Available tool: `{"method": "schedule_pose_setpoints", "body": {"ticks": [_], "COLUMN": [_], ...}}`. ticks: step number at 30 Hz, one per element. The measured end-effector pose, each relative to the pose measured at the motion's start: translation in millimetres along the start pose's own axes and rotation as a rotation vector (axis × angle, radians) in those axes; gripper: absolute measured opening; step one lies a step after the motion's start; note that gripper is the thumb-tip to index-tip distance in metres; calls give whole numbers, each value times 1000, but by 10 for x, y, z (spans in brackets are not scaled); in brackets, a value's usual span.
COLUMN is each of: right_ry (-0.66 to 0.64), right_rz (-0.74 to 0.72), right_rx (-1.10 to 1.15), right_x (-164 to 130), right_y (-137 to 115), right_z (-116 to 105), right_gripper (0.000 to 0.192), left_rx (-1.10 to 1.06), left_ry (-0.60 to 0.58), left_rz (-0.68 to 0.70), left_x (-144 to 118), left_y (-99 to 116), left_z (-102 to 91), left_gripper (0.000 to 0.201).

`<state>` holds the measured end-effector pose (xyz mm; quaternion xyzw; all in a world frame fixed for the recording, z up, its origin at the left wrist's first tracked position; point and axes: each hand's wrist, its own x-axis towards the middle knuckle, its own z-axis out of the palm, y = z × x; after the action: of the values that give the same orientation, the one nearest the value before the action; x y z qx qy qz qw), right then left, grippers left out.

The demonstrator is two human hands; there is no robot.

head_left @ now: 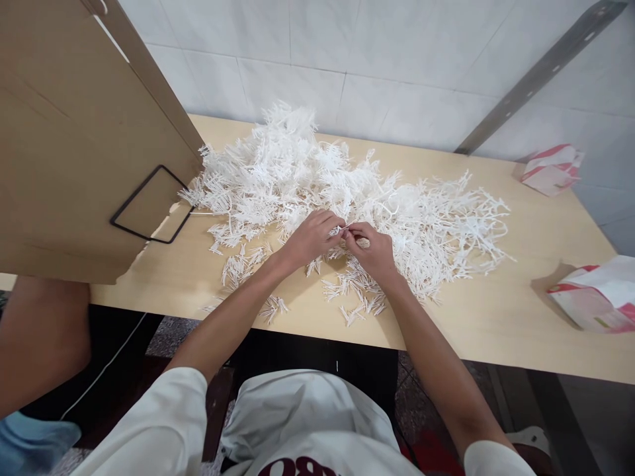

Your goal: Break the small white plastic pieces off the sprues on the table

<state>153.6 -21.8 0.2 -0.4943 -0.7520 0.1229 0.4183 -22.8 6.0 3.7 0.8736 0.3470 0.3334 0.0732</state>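
Observation:
A wide heap of thin white branching sprigs [297, 172], plastic-looking, spreads over the wooden table [486, 311]. My left hand [315, 237] is closed at the front of the heap, with a small white sprig [335, 231] showing at its fingers. Close beside it, the fingertips of my right hand [372, 250] pinch the thin stem end of the same sprig. The fingertips of both hands nearly meet, and part of the sprig is hidden by them. Loose small sprigs [354, 291] lie on the table just below my hands.
A tall cardboard panel [74, 145] stands at the left, with a black wire frame [151, 205] by its lower edge. Two red-and-white paper packets [553, 168] lie at the right. Behind is a tiled wall [397, 59]. Another person's arm [44, 337] shows at the left edge.

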Motion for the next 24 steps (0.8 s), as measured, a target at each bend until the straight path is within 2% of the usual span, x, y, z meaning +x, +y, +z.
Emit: {"method": "schedule_pose_setpoints", "body": {"ticks": [4,8,12,15,18,21,23,24], "right_ry": [31,56,137,83,80,197,265,259], "right_rz": [-51,-125,-129,-99,-160,-246,-308,-380], "right_rx": [-136,-174,-106,-95,-137,-153,-104,-63], "right_x": [-9,-34,-46,-28,-2,22,37,40], "right_y": [20,34,-11,-23,25,5,-152,-289], "right_z": [-1,-25,-37,-18,-2,-24,-70,-102], "right_gripper": [6,7,9,12,22,31,34,35], "left_rx": [178,233,196,114,103,143,162,170], "left_ry": [-2,37,178,241,256,261,244,228], "left_rz": [99,159,29,-74,-105,-110,-95,-80], "left_x": [-27,-38,-22,-13,-12,-16,-20,-23], "left_y": [30,30,-5,-35,-50,-47,-38,-33], "left_z": [50,54,7,-5,15,30,28,26], "left_gripper": [19,14,13,14,16,20,20,19]}}
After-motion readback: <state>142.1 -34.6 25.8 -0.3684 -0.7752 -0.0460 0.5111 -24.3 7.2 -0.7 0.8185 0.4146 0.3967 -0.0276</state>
